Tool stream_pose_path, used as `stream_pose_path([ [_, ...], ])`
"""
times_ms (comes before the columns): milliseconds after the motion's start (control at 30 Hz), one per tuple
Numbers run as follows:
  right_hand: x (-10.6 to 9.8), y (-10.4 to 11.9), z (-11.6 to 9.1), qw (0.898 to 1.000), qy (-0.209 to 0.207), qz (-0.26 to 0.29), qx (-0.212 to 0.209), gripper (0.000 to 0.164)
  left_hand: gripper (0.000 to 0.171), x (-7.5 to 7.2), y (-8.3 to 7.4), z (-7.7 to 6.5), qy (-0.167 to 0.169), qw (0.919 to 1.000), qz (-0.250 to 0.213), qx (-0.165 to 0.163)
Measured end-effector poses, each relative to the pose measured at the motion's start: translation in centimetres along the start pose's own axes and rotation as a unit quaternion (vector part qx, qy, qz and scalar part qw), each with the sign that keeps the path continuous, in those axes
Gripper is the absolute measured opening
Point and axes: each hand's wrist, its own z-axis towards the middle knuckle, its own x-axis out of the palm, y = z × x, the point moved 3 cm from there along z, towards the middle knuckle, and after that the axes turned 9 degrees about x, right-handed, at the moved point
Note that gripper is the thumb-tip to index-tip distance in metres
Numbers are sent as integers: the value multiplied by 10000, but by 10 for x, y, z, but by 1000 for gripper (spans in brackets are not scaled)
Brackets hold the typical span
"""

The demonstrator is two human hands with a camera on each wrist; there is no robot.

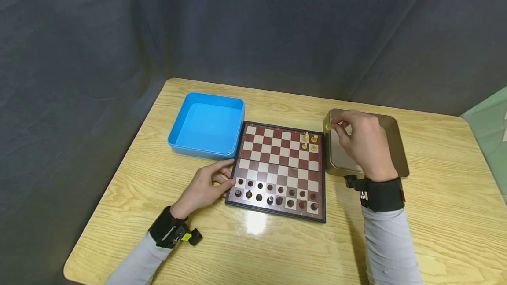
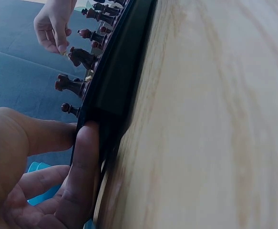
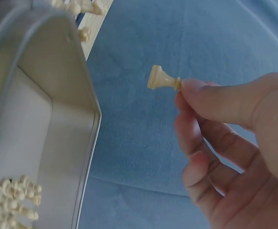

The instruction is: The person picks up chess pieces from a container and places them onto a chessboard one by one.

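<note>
My right hand (image 1: pixel 366 144) pinches a cream chess piece (image 3: pixel 163 79) between thumb and fingertips, its wide base pointing away and its top hidden by the fingers. The hand is above the left part of a metal tin (image 1: pixel 397 144). Cream chess pieces (image 3: pixel 12 202) lie loose in the tin. My left hand (image 1: pixel 206 186) grips the left edge of the chessboard (image 1: pixel 273 166), near its front corner, thumb against the board's edge. Dark chess pieces (image 1: pixel 270 187) stand in two rows along the near side. Several cream pieces (image 1: pixel 305 137) stand at the far right corner.
A blue tray (image 1: pixel 206 129) with bare insides touches or nearly touches the board's left side at the back. The wooden table (image 1: pixel 277 254) ends at a dark curtain (image 1: pixel 253 34) behind. The tin stands close against the board's right side.
</note>
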Motion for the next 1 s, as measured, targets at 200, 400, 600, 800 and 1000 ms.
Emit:
stream_pose_path([
  [200, 6, 6, 3, 9994, 30, 224, -279, 13, 60, 0, 0, 0, -3, 10000, -4, -2],
  [400, 16, 9, 4, 9987, 143, 333, -369, 12, 60, 1, 0, 0, -3, 10000, 19, -39],
  [600, 28, 12, 4, 9979, 249, 466, -385, 13, 60, 2, 1, 0, 24, 10000, 24, -23],
  [800, 38, 13, 6, 9969, 330, 628, -337, 12, 59, 3, 1, 1, 18, 10000, 35, -3],
  [1000, 48, 15, 7, 9961, 317, 703, -440, 10, 60, 3, 0, 1, 16, 10000, 35, -20],
])
